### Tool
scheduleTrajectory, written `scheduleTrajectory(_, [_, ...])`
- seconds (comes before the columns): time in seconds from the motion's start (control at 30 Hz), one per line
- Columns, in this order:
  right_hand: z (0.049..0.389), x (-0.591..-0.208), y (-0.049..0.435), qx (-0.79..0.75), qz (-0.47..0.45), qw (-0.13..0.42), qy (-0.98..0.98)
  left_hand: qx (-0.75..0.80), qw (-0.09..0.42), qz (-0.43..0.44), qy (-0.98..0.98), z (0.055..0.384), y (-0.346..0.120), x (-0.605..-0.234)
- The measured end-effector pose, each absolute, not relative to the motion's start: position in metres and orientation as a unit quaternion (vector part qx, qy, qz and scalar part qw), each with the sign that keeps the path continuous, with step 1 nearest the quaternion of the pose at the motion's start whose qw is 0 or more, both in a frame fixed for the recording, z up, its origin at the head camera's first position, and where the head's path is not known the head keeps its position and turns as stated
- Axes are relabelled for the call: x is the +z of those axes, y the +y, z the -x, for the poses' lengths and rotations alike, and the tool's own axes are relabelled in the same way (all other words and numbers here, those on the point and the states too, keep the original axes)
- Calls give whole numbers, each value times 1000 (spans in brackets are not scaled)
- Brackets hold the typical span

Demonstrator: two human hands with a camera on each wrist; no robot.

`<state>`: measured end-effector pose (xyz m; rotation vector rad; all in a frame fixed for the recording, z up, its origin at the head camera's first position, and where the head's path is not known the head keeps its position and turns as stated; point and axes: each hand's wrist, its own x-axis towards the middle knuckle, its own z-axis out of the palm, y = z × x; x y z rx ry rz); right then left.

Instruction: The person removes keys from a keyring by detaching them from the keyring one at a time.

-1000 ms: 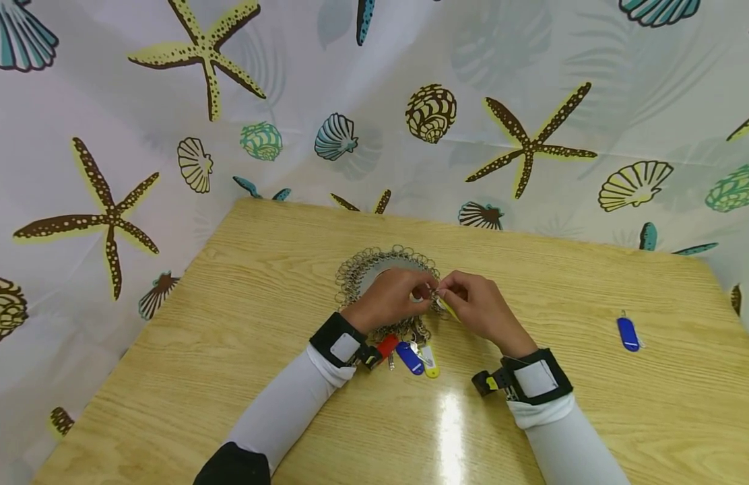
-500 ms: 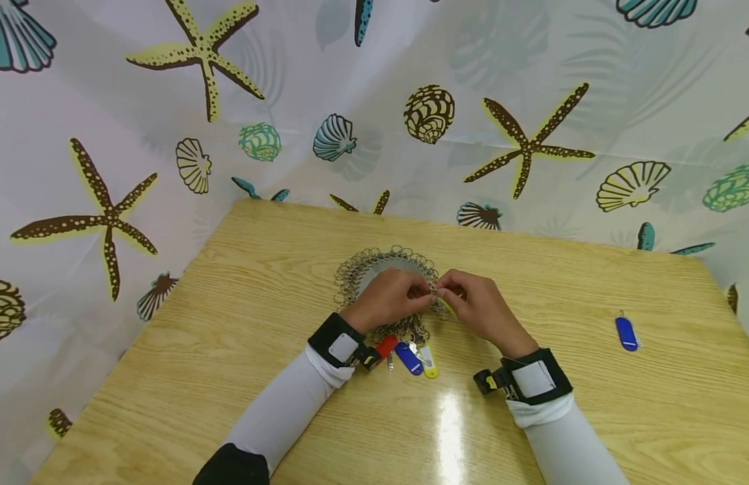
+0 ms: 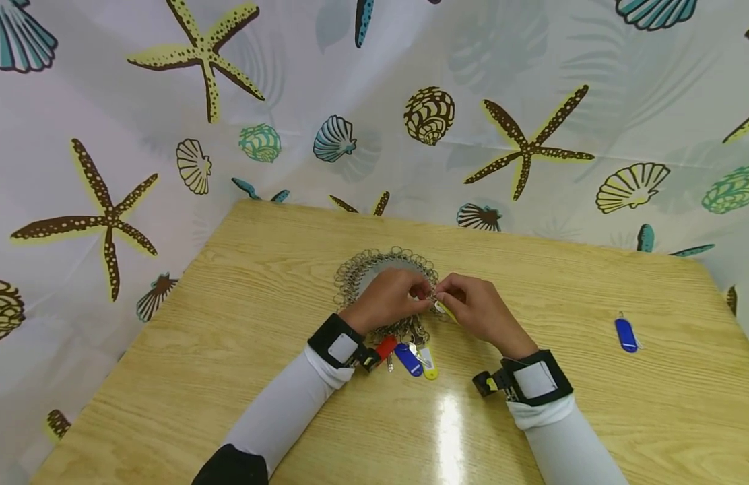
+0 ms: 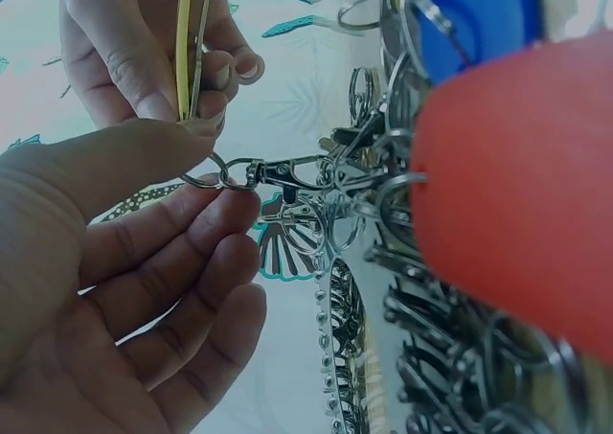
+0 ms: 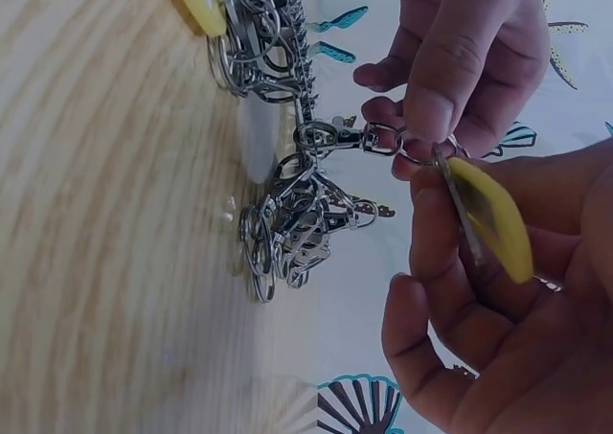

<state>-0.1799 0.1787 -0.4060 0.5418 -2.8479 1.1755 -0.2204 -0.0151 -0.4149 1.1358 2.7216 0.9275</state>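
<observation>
In the head view my left hand (image 3: 389, 298) and right hand (image 3: 480, 311) meet at the right rim of a round grey disc (image 3: 370, 271) hung round with metal clasps and rings. My left thumb and index finger pinch a key ring (image 4: 199, 179), which is linked to a swivel clasp (image 4: 278, 175) on the rim. A yellow key tag (image 5: 512, 225) and a metal key (image 5: 464, 204) are in my right hand, their upper ends right at that ring. The left thumb partly hides the ring.
Red (image 3: 386, 347), blue (image 3: 409, 359) and yellow (image 3: 431, 364) key tags hang at the disc's near side. Another blue key tag (image 3: 626, 335) with a key lies at the right of the wooden table (image 3: 277, 269). Behind stands a seashell-patterned cloth (image 3: 374, 81).
Both hands stay at the same spot on the rim, with small finger movements. The yellow tag in the right hand tilts and shows more than half a second ago.
</observation>
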Motion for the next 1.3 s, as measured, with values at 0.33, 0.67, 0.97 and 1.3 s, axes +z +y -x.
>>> scheduleTrajectory(0.33, [180, -403, 179, 382, -146, -9, -912, 276, 13, -381, 882, 221, -13, -413])
scheduleTrajectory(0.67, [181, -405, 182, 380, -140, -2, -914, 302, 36, -376, 875, 221, -15, -415])
scheduleTrajectory(0.97, [180, -400, 186, 386, -181, -21, -904, 305, 44, -376, 874, 222, -15, -416])
scheduleTrajectory(1.3, [178, -399, 185, 385, -178, -27, -905, 286, 27, -381, 879, 220, -15, -413])
